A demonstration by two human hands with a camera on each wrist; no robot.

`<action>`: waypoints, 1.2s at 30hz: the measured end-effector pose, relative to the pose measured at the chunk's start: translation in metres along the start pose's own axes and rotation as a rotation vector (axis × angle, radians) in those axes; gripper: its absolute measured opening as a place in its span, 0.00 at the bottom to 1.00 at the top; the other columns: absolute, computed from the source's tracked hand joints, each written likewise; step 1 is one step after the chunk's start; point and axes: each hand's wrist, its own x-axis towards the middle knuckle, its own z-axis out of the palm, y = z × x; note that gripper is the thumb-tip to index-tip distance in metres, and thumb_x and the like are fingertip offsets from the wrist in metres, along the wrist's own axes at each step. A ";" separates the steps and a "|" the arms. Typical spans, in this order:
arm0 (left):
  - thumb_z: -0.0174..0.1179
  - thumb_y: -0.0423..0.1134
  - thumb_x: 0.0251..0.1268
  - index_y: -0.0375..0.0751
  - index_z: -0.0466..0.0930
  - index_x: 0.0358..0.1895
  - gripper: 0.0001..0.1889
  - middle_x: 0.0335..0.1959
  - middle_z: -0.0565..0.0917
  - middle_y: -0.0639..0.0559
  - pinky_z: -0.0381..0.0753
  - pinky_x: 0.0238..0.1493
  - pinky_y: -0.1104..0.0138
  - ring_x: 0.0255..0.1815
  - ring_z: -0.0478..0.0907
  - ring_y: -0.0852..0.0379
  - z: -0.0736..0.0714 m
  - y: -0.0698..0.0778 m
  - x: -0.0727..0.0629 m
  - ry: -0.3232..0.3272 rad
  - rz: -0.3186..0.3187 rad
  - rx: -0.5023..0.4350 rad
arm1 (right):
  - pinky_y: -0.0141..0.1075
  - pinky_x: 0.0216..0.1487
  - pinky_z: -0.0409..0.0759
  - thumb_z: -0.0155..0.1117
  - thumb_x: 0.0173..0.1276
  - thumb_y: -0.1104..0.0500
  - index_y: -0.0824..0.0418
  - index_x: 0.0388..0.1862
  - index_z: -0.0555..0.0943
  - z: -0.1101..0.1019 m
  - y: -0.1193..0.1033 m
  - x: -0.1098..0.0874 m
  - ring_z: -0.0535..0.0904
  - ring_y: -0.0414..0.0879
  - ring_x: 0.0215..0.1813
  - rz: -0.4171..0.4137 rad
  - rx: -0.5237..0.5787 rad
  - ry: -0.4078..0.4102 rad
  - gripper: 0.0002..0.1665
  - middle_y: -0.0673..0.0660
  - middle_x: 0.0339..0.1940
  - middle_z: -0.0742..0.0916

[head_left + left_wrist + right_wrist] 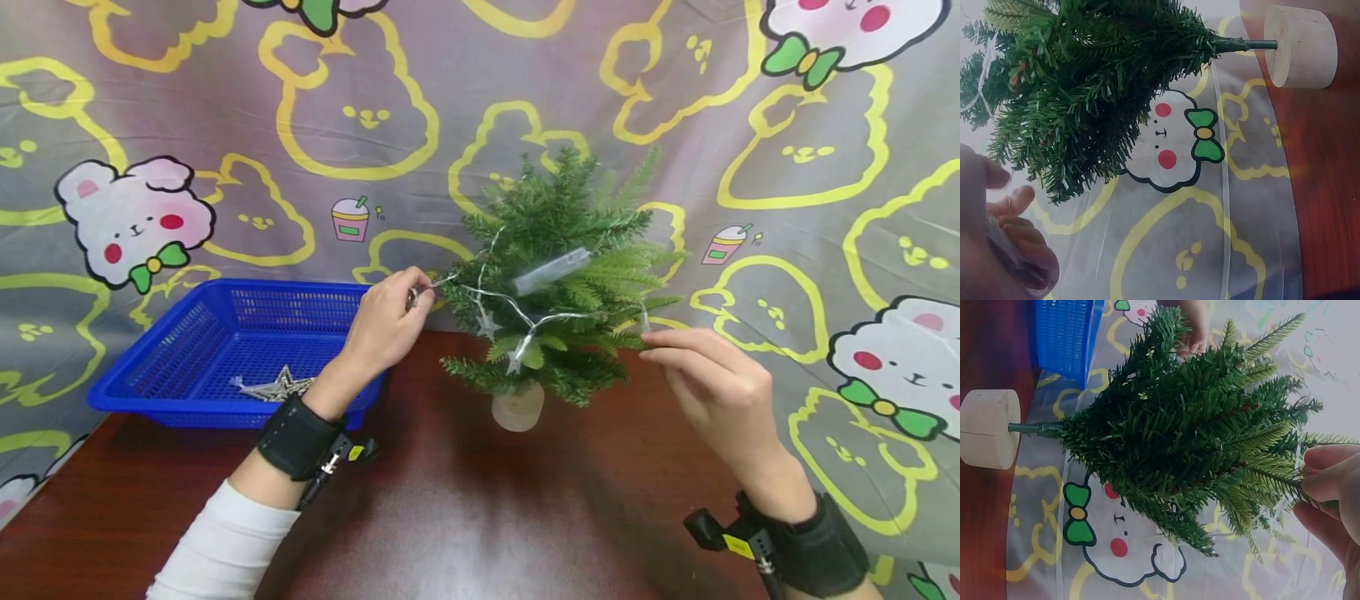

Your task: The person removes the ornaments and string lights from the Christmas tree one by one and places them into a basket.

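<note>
A small artificial Christmas tree stands upright on a round wooden base. Clear string lights with star-shaped ends drape across its front, and their pale battery box lies against the branches. At the tree's left side, my left hand grips part of the string lights; in the left wrist view its fingers curl round a shiny bunch, partly hidden. On the other side my right hand pinches a branch tip between thumb and fingers, with clear wire close by.
A blue plastic basket sits left of the tree, with a silvery star ornament inside. Behind the dark wooden table hangs a patterned cloth. My left forearm crosses the basket's right side in the head view.
</note>
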 end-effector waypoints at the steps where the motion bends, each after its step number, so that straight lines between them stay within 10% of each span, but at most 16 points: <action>1: 0.52 0.44 0.72 0.41 0.79 0.39 0.11 0.32 0.81 0.47 0.72 0.36 0.57 0.33 0.76 0.49 0.000 0.000 0.000 0.007 -0.011 0.004 | 0.19 0.59 0.71 0.56 0.76 0.56 0.66 0.31 0.88 0.000 0.001 0.000 0.84 0.52 0.40 0.001 -0.001 0.001 0.20 0.61 0.37 0.90; 15: 0.35 0.58 0.80 0.45 0.64 0.23 0.27 0.19 0.65 0.50 0.60 0.21 0.61 0.19 0.63 0.51 0.004 0.003 0.001 0.126 -0.093 0.081 | 0.20 0.62 0.71 0.58 0.72 0.61 0.66 0.33 0.89 0.003 0.016 -0.008 0.85 0.51 0.42 0.050 -0.042 0.019 0.14 0.61 0.38 0.90; 27: 0.59 0.52 0.70 0.47 0.56 0.15 0.28 0.12 0.57 0.57 0.54 0.22 0.65 0.17 0.53 0.57 0.007 0.004 0.003 0.205 0.028 -0.030 | 0.20 0.64 0.70 0.59 0.72 0.61 0.66 0.36 0.88 0.003 0.017 -0.007 0.84 0.54 0.42 0.072 -0.047 0.005 0.13 0.62 0.39 0.90; 36: 0.58 0.45 0.72 0.42 0.74 0.22 0.18 0.13 0.71 0.52 0.61 0.21 0.65 0.15 0.64 0.58 0.008 0.004 0.006 0.216 0.054 -0.065 | 0.31 0.66 0.74 0.57 0.74 0.58 0.68 0.33 0.88 0.004 0.006 0.002 0.84 0.56 0.45 0.020 -0.019 0.080 0.18 0.65 0.37 0.90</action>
